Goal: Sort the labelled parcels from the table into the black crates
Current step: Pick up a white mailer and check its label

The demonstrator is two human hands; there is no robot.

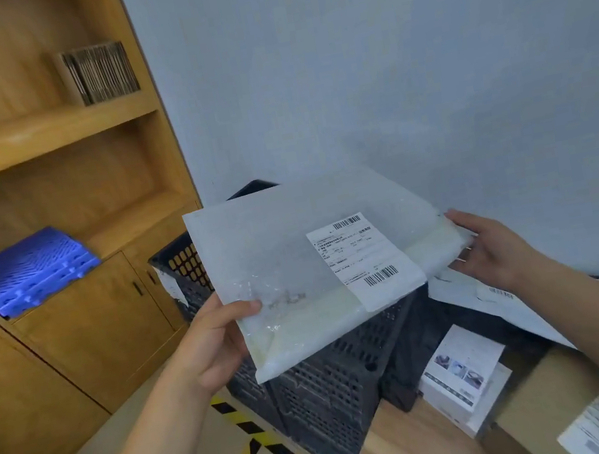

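While both hands grip its edges, parcel (pixel 297 267) hovers above crates (pixel 319 395).

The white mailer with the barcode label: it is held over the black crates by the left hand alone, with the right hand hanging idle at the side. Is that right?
Not quite. In the head view the white mailer is over the black crates, but both hands are on it: the left hand grips its lower left corner with the thumb on top, and the right hand holds its right edge.
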